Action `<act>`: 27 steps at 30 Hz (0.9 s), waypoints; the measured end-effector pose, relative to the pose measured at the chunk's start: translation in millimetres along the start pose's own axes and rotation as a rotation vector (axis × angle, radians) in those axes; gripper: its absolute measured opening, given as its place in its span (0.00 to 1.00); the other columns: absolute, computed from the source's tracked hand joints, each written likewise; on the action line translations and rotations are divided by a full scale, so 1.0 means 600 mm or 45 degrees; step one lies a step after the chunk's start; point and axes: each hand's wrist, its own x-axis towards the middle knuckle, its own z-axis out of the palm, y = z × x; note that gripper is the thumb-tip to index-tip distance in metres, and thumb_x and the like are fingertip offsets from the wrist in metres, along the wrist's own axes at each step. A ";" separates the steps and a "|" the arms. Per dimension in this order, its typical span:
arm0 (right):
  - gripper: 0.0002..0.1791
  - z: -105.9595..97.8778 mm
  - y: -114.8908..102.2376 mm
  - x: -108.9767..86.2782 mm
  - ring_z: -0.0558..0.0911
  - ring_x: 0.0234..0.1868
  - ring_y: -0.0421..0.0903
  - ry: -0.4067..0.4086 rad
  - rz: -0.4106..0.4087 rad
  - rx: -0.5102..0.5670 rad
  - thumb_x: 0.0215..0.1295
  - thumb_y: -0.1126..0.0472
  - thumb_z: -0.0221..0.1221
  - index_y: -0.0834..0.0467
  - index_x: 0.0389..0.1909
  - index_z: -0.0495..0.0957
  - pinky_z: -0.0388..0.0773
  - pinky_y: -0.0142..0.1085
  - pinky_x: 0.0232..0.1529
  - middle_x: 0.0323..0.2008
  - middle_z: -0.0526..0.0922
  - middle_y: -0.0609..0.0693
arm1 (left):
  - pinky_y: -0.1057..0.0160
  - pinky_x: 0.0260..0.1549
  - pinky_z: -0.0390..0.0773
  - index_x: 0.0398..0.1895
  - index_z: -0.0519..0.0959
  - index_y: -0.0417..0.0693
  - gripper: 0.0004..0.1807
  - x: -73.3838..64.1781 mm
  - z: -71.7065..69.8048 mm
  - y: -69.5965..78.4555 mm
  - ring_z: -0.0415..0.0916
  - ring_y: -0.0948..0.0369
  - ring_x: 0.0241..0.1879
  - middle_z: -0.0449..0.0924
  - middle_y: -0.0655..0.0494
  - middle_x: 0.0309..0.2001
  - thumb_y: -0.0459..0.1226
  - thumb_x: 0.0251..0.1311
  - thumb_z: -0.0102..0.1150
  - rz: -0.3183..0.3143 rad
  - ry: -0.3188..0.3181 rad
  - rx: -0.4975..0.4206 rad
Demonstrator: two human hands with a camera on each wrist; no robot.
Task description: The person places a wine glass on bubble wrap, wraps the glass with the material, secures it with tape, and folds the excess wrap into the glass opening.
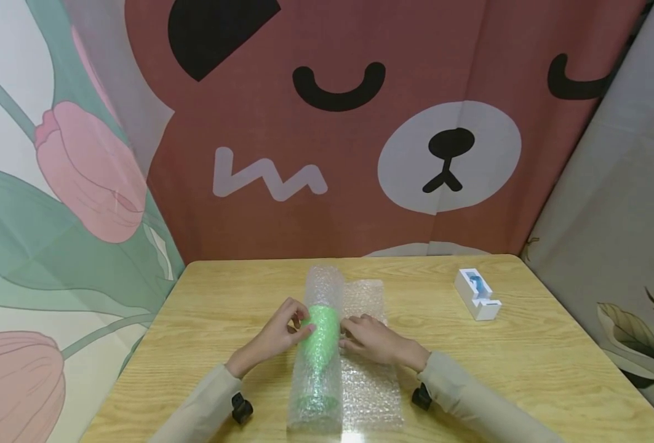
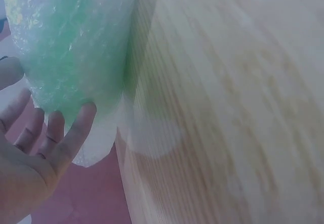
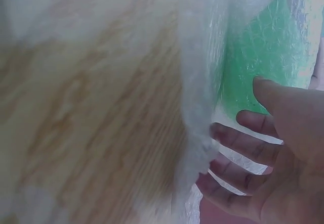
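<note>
My left hand (image 1: 279, 331) touches the bubble wrap (image 1: 325, 284) from the left, fingers parted and gently bent; my right hand (image 1: 375, 340), fingers likewise parted, is at its right side, both forearms (image 1: 202, 400) slanting inward. Between them the green object (image 1: 322, 329) lies wrapped (its colour shows through) on the tabletop (image 1: 221, 301). Farther right sits a white tape dispenser (image 1: 486, 309).
</note>
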 end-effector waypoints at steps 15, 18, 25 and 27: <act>0.13 -0.002 0.012 0.000 0.61 0.19 0.30 0.031 -0.031 0.037 0.71 0.51 0.60 0.49 0.28 0.70 0.62 0.26 0.21 0.20 0.69 0.34 | 0.64 0.30 0.80 0.47 0.77 0.49 0.06 -0.001 0.000 -0.006 0.71 0.56 0.38 0.69 0.54 0.44 0.39 0.72 0.56 0.070 -0.002 0.010; 0.12 -0.003 0.012 0.002 0.62 0.20 0.30 0.044 -0.068 0.038 0.71 0.52 0.60 0.50 0.29 0.72 0.62 0.25 0.21 0.21 0.69 0.35 | 0.65 0.28 0.81 0.47 0.77 0.46 0.06 -0.001 -0.001 -0.007 0.71 0.54 0.38 0.70 0.50 0.44 0.35 0.72 0.55 0.104 0.002 -0.010; 0.09 -0.004 0.011 0.002 0.64 0.21 0.31 0.033 -0.107 0.061 0.71 0.55 0.61 0.51 0.31 0.73 0.64 0.25 0.22 0.23 0.70 0.35 | 0.64 0.28 0.80 0.48 0.77 0.34 0.07 -0.004 -0.007 0.020 0.70 0.48 0.38 0.70 0.39 0.46 0.27 0.70 0.53 0.106 -0.034 -0.073; 0.08 -0.005 0.011 0.002 0.65 0.22 0.32 0.026 -0.109 0.061 0.71 0.55 0.61 0.51 0.32 0.73 0.64 0.25 0.23 0.24 0.70 0.36 | 0.63 0.29 0.80 0.48 0.77 0.32 0.08 -0.006 -0.013 0.037 0.70 0.47 0.38 0.70 0.36 0.46 0.26 0.69 0.54 0.097 -0.051 -0.080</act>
